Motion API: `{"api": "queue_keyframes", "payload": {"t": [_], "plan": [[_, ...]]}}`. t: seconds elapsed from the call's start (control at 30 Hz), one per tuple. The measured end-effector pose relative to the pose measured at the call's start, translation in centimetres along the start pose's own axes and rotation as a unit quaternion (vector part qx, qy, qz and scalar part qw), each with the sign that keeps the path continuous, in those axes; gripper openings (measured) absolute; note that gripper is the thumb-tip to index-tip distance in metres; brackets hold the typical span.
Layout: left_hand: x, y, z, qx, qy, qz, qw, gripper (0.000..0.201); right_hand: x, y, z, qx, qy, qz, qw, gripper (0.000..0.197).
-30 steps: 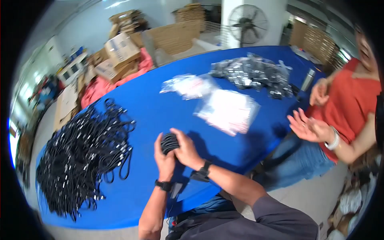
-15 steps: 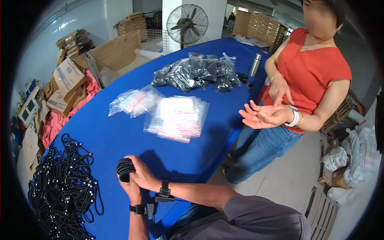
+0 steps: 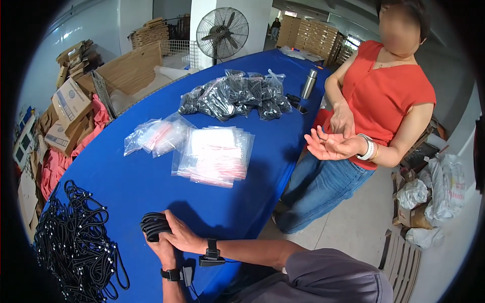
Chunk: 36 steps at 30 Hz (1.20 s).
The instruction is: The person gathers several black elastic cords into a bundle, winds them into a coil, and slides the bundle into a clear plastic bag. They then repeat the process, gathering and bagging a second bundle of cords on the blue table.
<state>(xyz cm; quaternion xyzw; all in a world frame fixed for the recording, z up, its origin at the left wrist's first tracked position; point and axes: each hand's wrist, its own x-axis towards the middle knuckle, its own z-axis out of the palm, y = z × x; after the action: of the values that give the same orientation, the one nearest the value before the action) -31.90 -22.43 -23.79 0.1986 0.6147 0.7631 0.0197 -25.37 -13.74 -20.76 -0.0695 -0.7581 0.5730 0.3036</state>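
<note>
A coiled bundle of black cord loops (image 3: 155,225) is gripped between my two hands above the blue table. My left hand (image 3: 162,249) is closed around it from below. My right hand (image 3: 183,235) presses its fingers against the bundle from the right, and its fingertips are partly hidden. To the left lies a big tangled pile of black cord loops (image 3: 76,242) with small shiny metal ends. Beyond my hands rests a stack of clear zip bags (image 3: 214,156) with reddish strips. More clear bags (image 3: 159,134) lie beside that stack.
Filled bags of black cords (image 3: 232,96) are heaped farther back on the blue table (image 3: 146,187), near a steel flask (image 3: 309,84). At the right stands a person in a red top (image 3: 386,91), hands together. A large fan (image 3: 222,33) and cardboard boxes (image 3: 70,103) are behind.
The bundle has tilted in my hands, now showing more of its side. The whole scene sits slightly farther left in view. The other person's hands have shifted a little.
</note>
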Motion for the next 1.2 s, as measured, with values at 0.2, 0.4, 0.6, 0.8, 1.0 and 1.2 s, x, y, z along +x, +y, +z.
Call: {"api": "queue_keyframes", "payload": {"t": [0.2,0.4,0.6,0.8,1.0,1.2], "plan": [[0.2,-1.3,-0.9,-0.057,-0.037,0.001,0.998,0.024,0.4,-1.3,-1.3,-0.018,-0.085,0.066,0.994,0.065],[2.4,-2.7,-2.2,-0.127,-0.085,-0.095,0.984,0.031,-0.7,1.6,-2.3,-0.123,-0.162,0.068,0.977,0.094],[1.9,-1.0,-2.1,-0.284,-0.039,-0.150,0.946,0.030,-2.0,1.9,-0.2,-0.201,-0.233,0.133,0.942,0.094],[2.2,-2.4,-2.7,-0.349,-0.065,-0.179,0.918,0.029,-2.9,3.3,0.3,-0.248,-0.150,0.040,0.956,0.091],[2.0,-2.9,-2.6,-0.397,-0.081,-0.186,0.895,0.025,-2.6,3.1,0.2,-0.254,-0.179,0.059,0.949,0.090],[2.1,-2.7,-2.9,-0.413,-0.087,-0.194,0.885,0.022,-2.6,2.9,0.2,-0.253,-0.195,0.065,0.945,0.091]]}}
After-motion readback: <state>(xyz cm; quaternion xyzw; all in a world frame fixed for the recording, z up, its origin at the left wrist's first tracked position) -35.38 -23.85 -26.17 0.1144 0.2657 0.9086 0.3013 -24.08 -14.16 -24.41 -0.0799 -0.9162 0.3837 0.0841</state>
